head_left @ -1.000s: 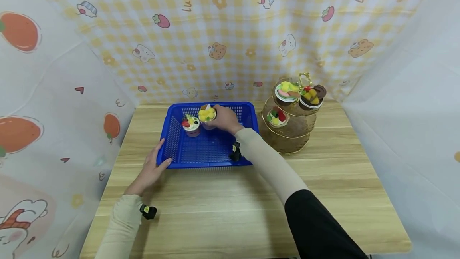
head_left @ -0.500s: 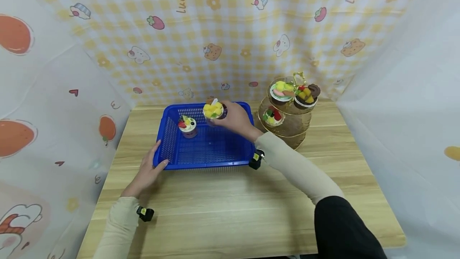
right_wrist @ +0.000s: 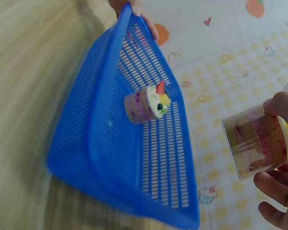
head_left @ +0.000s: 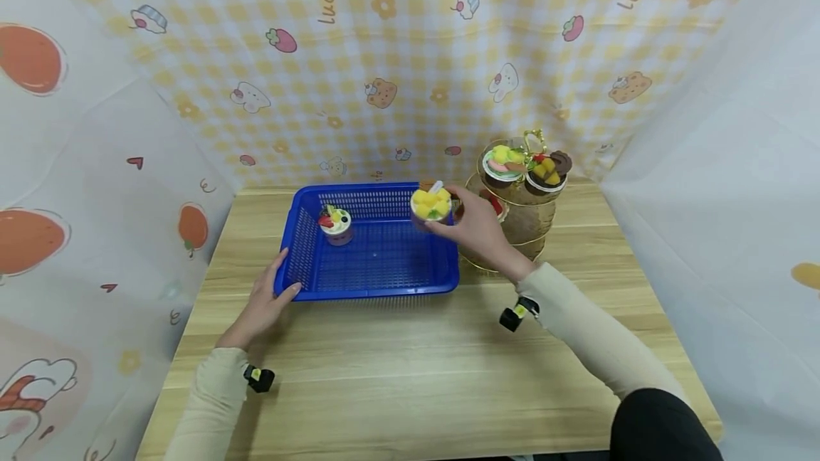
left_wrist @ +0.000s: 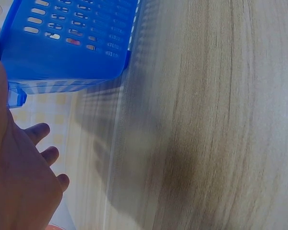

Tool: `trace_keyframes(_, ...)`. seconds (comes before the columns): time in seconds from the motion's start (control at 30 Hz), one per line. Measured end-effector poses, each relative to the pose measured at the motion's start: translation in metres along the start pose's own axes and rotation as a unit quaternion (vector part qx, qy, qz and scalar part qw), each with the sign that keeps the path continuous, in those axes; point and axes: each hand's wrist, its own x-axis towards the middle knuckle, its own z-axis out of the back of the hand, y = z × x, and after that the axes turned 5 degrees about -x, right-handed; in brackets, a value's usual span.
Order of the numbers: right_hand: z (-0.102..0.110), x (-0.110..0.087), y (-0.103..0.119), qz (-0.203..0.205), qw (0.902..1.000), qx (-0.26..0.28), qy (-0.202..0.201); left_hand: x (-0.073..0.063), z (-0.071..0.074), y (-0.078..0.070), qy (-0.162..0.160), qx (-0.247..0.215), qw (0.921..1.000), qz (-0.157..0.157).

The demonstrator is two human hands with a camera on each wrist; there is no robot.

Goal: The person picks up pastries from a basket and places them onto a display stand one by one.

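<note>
My right hand (head_left: 477,228) grips a clear dessert cup (right_wrist: 257,141) with pink and brown layers, thumb and fingers round its side. Yellow fruit cubes and a white stick top this dessert cup (head_left: 430,206), held over the right end of the blue plastic basket (head_left: 374,295). My left hand (head_left: 261,304) holds the basket's near left corner, thumb at the front and fingers along the left side. Three of its fingertips (left_wrist: 50,154) hang apart from the basket in the left wrist view. Inside the basket stands another dessert cup (head_left: 336,226), with cream, strawberry and a blueberry.
Right of the basket rises a tiered gold-rimmed stand (head_left: 534,223). Two desserts, one with yellow and pink topping (head_left: 502,163) and one with a chocolate piece (head_left: 547,171), sit on its top tier. A red-topped dessert (head_left: 498,206) below is partly hidden. Everything rests on a wooden table (head_left: 384,375).
My right hand has lifted the yellow-topped dessert cup from the basket and carried it right, toward the stand. My left hand stays at the basket's corner.
</note>
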Motion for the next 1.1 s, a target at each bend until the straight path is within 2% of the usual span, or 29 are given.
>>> trace_keyframes(0.27, 0.014, -0.045, -0.023, -0.027, 0.9987, -0.036, -0.025, 0.001, 0.002, -0.002, -0.004, 0.005, 1.0000, 0.003)
trace_keyframes(0.63, 0.029, -0.093, -0.068, -0.052, 0.9921, -0.015, -0.113, 0.000, -0.002, 0.002, -0.002, 0.002, 1.0000, 0.005)
trace_keyframes(0.8, 0.039, -0.105, -0.086, -0.077, 0.9880, -0.018, -0.133, -0.001, -0.001, 0.001, 0.000, 0.002, 1.0000, 0.006)
trace_keyframes(1.1, 0.056, -0.105, -0.109, -0.125, 0.9759, -0.028, -0.177, -0.001, -0.001, -0.004, 0.008, 0.001, 0.9998, 0.017)
